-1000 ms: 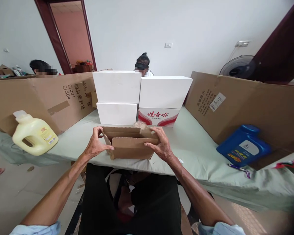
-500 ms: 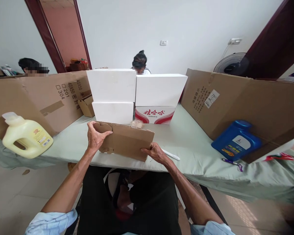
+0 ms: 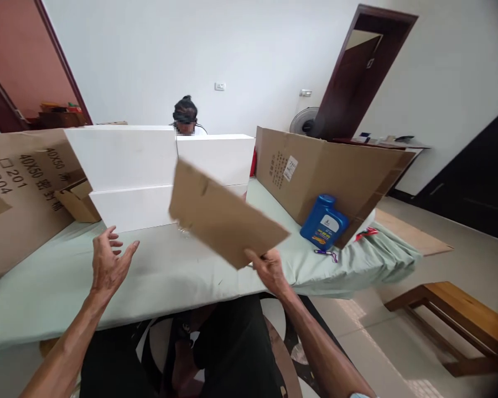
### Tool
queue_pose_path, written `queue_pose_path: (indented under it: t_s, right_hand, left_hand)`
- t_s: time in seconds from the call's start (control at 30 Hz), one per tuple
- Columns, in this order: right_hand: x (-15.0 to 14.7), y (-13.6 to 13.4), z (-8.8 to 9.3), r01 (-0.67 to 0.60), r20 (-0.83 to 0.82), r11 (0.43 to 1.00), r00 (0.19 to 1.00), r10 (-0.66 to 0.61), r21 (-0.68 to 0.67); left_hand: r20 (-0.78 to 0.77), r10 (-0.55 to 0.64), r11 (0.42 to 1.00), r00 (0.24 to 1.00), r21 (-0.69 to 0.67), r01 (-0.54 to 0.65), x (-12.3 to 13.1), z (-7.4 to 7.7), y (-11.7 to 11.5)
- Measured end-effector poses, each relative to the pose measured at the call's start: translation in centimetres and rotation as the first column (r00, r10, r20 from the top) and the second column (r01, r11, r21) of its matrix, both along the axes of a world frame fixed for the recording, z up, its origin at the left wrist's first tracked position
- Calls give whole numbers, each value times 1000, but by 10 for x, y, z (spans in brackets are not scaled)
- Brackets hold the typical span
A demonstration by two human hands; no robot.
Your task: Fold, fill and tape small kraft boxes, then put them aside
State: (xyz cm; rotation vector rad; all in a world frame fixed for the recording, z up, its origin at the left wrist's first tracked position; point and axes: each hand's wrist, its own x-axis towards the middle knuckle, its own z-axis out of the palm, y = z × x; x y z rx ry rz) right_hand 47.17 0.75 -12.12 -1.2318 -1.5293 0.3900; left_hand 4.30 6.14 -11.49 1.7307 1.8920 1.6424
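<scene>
My right hand (image 3: 269, 268) grips the lower corner of a flattened brown cardboard box (image 3: 223, 215) and holds it up, tilted, above the table (image 3: 166, 273). My left hand (image 3: 108, 264) hovers over the table to the left of the box, fingers spread, holding nothing. The box hides part of the white foam boxes (image 3: 124, 160) stacked behind it.
Large cardboard sheets stand as walls at the left (image 3: 16, 188) and right (image 3: 323, 171). A blue jug (image 3: 324, 222) leans on the right one. A small open carton (image 3: 77, 199) sits at the left. A person (image 3: 185, 116) sits behind the foam boxes. A wooden bench (image 3: 460, 315) is on the floor at the right.
The view has swung right. My left hand has let go of the cardboard box and opened. My right hand has lifted the flattened box up and to the right.
</scene>
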Motion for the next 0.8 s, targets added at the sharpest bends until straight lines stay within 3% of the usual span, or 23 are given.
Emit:
queue_pose_path:
  t_s: [0.07, 0.13, 0.23, 0.3, 0.43, 0.53, 0.63, 0.8]
  right_hand:
    - [41, 4, 16, 276, -37, 955, 961, -274, 111]
    - [82, 17, 29, 464, -63, 864, 885, -461, 198]
    - [128, 51, 38, 609, -40, 753, 783, -621, 250]
    - [144, 80, 35, 651, 68, 732, 736, -674, 203]
    - [146, 134, 19, 633, 277, 770, 728, -628, 81]
    - [137, 169, 8, 590, 364, 807, 747, -557, 24]
    - [130, 200, 2, 572, 434, 820, 749, -501, -39]
    - [124, 235, -6, 574, 498, 810, 741, -450, -123]
  left_hand:
    - [-67, -5, 998, 998, -69, 0, 0, -13, -3]
    - [-108, -53, 989, 993, -145, 37, 1, -32, -6]
    - [-115, -164, 960, 980, -249, 131, 6, -66, -10]
    - [-109, -204, 941, 973, -296, 164, 11, -88, -12]
    - [-127, -217, 919, 968, -362, 159, 20, -123, -16]
    - [-216, -231, 932, 949, -329, 152, 25, -140, -22]
    - [-313, -221, 958, 924, -247, 146, 27, -149, -26]
    - [-346, -211, 966, 914, -216, 141, 29, -152, -28]
